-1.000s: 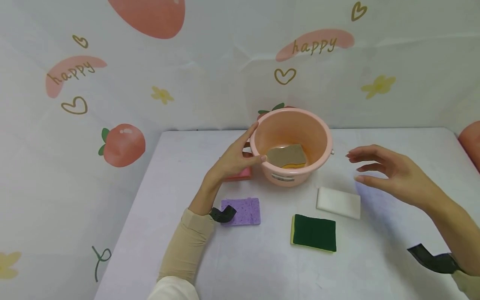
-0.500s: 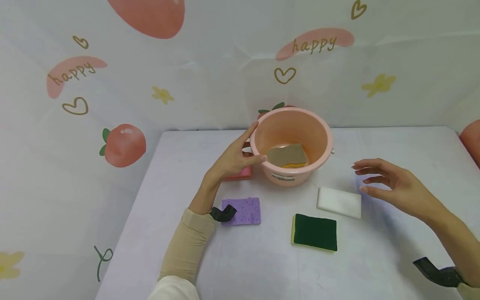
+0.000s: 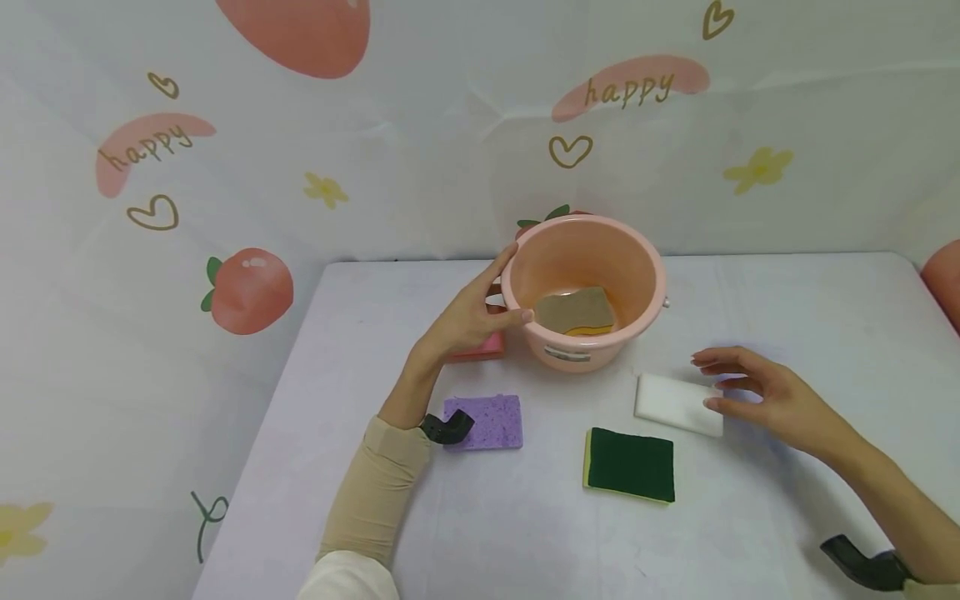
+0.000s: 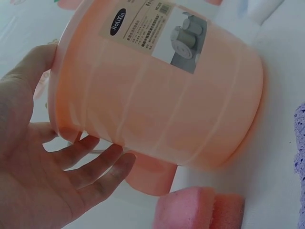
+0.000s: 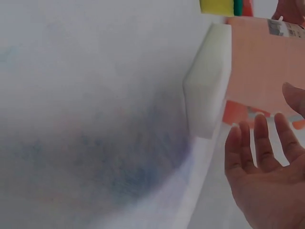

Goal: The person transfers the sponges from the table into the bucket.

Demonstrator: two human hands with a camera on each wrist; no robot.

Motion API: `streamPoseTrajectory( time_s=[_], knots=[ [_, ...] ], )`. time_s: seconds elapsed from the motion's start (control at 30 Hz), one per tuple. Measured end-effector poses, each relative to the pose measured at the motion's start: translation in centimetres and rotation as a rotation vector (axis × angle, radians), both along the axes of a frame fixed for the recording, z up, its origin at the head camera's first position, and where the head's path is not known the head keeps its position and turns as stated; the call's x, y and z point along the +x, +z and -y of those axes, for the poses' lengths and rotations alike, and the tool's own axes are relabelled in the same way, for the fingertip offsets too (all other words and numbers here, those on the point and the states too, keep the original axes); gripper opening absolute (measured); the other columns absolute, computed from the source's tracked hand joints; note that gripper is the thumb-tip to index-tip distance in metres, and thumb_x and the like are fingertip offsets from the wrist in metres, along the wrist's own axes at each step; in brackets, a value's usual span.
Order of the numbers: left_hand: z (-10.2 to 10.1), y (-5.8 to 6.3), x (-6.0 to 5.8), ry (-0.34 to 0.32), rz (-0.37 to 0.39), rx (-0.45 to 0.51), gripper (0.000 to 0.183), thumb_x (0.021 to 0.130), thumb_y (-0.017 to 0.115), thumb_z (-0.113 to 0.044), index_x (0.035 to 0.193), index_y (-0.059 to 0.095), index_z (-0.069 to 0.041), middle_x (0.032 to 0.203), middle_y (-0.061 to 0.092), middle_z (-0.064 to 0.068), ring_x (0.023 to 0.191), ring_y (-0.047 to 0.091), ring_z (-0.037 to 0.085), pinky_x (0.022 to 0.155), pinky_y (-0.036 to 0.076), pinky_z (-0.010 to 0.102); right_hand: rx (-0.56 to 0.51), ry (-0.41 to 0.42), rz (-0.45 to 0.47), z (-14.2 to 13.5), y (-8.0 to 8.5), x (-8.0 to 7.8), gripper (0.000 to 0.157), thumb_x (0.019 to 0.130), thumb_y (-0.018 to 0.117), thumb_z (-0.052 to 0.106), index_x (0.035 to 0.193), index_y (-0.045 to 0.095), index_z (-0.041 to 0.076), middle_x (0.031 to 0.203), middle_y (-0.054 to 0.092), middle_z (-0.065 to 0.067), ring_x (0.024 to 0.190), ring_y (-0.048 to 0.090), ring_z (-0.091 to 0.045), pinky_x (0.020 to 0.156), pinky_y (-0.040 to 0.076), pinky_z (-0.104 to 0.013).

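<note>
My left hand (image 3: pixel 468 318) holds the left rim of a pink plastic bucket (image 3: pixel 581 254), with the thumb at the lip and fingers on the outside. A grey-brown sponge (image 3: pixel 573 310) with an orange edge lies on the bucket's floor. My right hand (image 3: pixel 776 408) hovers over the right end of a white sponge block (image 3: pixel 667 402), its fingers loosely bent and holding nothing. The right wrist view shows that white block (image 5: pixel 209 83) beyond the fingertips, with the hand (image 5: pixel 267 176) apart from it.
A green scouring sponge (image 3: pixel 630 465) with a yellow base lies in front of the bucket. Left of it is a purple sponge (image 3: pixel 491 423). A pink sponge (image 4: pixel 190 210), partly hidden by my left hand in the head view, sits beside the bucket. A printed cloth (image 3: pixel 420 125) hangs behind the table.
My right hand has come down and slightly nearer me, from right of the bucket to over the white sponge block. The left hand and the bucket stay in place.
</note>
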State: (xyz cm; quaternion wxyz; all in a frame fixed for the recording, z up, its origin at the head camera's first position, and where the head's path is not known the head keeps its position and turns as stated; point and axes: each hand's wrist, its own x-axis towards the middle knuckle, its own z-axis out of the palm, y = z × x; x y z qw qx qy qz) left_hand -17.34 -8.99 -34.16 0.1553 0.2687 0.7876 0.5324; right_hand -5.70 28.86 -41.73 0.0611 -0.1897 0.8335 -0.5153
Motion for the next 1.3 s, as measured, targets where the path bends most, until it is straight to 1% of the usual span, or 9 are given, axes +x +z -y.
streamPoseTrajectory(
  time_s=[0.17,0.43,0.5,0.57,0.7,0.77,1.0,1.2,1.3],
  knots=[
    [0.0,-0.1,0.0,-0.004,-0.002,0.004,0.089,0.080,0.070,-0.013,0.147,0.011,-0.011,0.149,0.018,0.009,0.121,0.041,0.034,0.086,0.048,0.030,0.043,-0.019,-0.011,0.1,-0.6,0.1,0.054,0.076,0.071,0.001,0.124,0.049,0.007,0.120,0.053,-0.014,0.109,0.049,-0.014,0.086,0.041,-0.013],
    [0.0,-0.2,0.0,-0.003,-0.004,0.014,0.089,0.081,0.069,-0.013,0.147,0.010,-0.012,0.149,0.018,0.009,0.120,0.042,0.033,0.085,0.049,0.031,0.156,-0.079,0.062,0.3,-1.3,0.4,0.052,0.076,0.075,0.017,0.122,0.052,0.017,0.121,0.054,-0.002,0.109,0.049,-0.007,0.085,0.038,-0.007],
    [0.1,-0.6,-0.2,-0.007,-0.004,0.024,0.090,0.080,0.070,-0.013,0.147,0.010,-0.013,0.149,0.017,0.007,0.120,0.042,0.033,0.085,0.049,0.030,0.171,-0.085,0.072,0.3,-1.5,0.4,0.052,0.076,0.075,0.019,0.122,0.052,0.018,0.121,0.053,0.000,0.109,0.049,-0.006,0.084,0.039,-0.007],
    [0.1,-1.3,-0.5,-0.008,-0.009,0.026,0.090,0.081,0.070,-0.016,0.147,0.009,-0.016,0.149,0.016,0.002,0.120,0.043,0.032,0.084,0.049,0.028,0.177,-0.085,0.081,0.3,-1.6,0.5,0.052,0.075,0.075,0.020,0.122,0.052,0.018,0.121,0.053,0.000,0.108,0.049,-0.005,0.084,0.039,-0.008],
    [0.3,-2.7,-1.3,-0.002,-0.022,0.027,0.090,0.080,0.071,-0.021,0.147,0.010,-0.025,0.148,0.017,-0.007,0.120,0.043,0.029,0.083,0.050,0.026,0.207,-0.056,0.076,0.2,-1.9,0.5,0.053,0.075,0.075,0.021,0.123,0.052,0.016,0.120,0.053,-0.001,0.104,0.050,-0.003,0.082,0.040,-0.009],
    [0.4,-3.2,-1.5,-0.001,-0.030,0.030,0.090,0.080,0.071,-0.023,0.147,0.011,-0.028,0.147,0.017,-0.010,0.120,0.043,0.028,0.082,0.050,0.026,0.228,-0.039,0.066,0.2,-2.0,0.5,0.054,0.075,0.075,0.023,0.123,0.052,0.016,0.120,0.054,-0.001,0.102,0.050,-0.003,0.081,0.039,-0.009],
    [0.1,-0.4,0.0,-0.036,-0.011,0.014,0.087,0.083,0.066,-0.012,0.147,0.007,-0.011,0.150,0.012,0.008,0.123,0.039,0.034,0.084,0.049,0.027,0.237,-0.005,0.063,0.5,-2.1,0.6,0.058,0.073,0.076,0.023,0.125,0.051,0.018,0.120,0.052,-0.001,0.099,0.045,-0.004,0.078,0.033,-0.011],
    [0.1,-0.4,0.0,-0.038,-0.008,0.016,0.088,0.083,0.066,-0.012,0.147,0.006,-0.011,0.151,0.011,0.007,0.123,0.038,0.035,0.084,0.049,0.027,0.267,0.004,0.031,0.6,-2.5,0.7,0.063,0.072,0.078,0.025,0.128,0.049,0.016,0.121,0.050,-0.001,0.100,0.042,-0.005,0.079,0.031,-0.011],
    [0.1,-0.3,0.0,-0.033,0.002,0.012,0.088,0.083,0.067,-0.013,0.147,0.006,-0.012,0.151,0.012,0.006,0.123,0.038,0.033,0.084,0.049,0.028,0.315,0.000,-0.004,0.7,-2.8,0.7,0.067,0.070,0.079,0.027,0.129,0.049,0.016,0.120,0.049,-0.001,0.100,0.041,-0.007,0.078,0.032,-0.015]
  ],
)
